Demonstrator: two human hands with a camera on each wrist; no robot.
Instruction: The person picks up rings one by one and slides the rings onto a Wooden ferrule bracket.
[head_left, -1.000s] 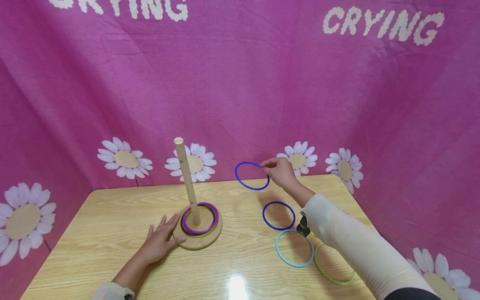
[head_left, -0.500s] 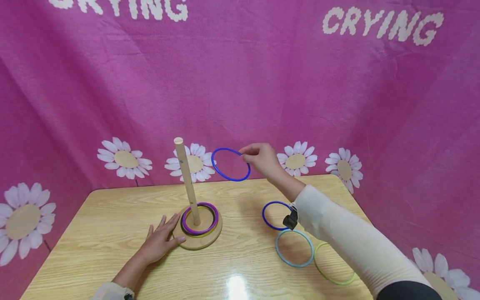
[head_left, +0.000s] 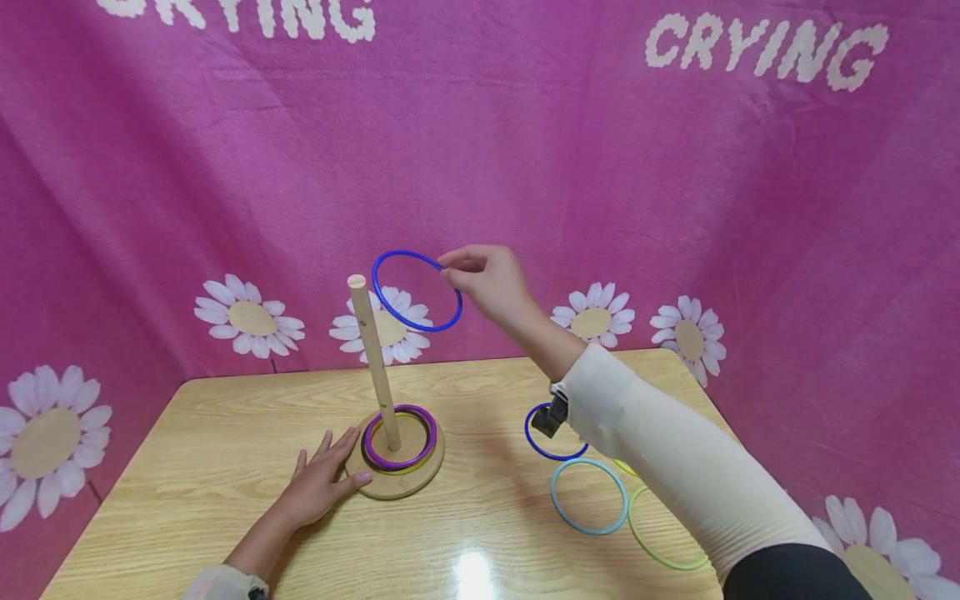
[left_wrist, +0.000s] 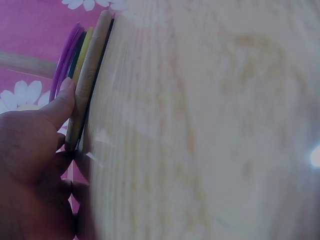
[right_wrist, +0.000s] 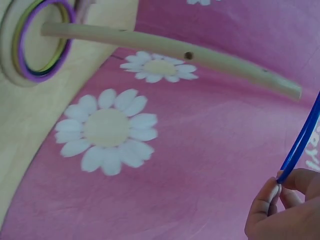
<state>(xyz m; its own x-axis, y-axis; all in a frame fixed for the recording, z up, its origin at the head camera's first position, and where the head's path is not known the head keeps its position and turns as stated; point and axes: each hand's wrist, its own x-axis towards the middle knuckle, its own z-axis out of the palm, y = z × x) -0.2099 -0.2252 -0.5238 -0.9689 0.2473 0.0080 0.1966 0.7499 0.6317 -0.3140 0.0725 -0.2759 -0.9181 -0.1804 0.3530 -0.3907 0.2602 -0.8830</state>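
My right hand (head_left: 491,279) pinches a blue ring (head_left: 429,329) by its right side. The ring hangs tilted in the air, just right of the top of an upright wooden post (head_left: 375,358) and apart from it. In the right wrist view the thumb and fingertips meet on the blue ring (right_wrist: 300,143). Around the post's foot lie a purple ring (head_left: 433,433), a dark ring and a yellow ring, stacked on the round base (head_left: 405,490). My left hand (head_left: 318,483) rests at the base's left edge, fingers extended, its thumb (left_wrist: 64,100) on the rim.
On the wooden table (head_left: 225,467), to the right, lie another blue ring (head_left: 555,457), a light blue ring (head_left: 588,532) and a yellow-green ring (head_left: 660,561). A yellow ring (head_left: 622,467) is mostly hidden by the right sleeve. A pink flowered cloth (head_left: 480,167) hangs behind the table.
My right hand has carried the blue ring up and to the left, from above the table's back edge to beside the post's top. The left hand has stayed at the base.
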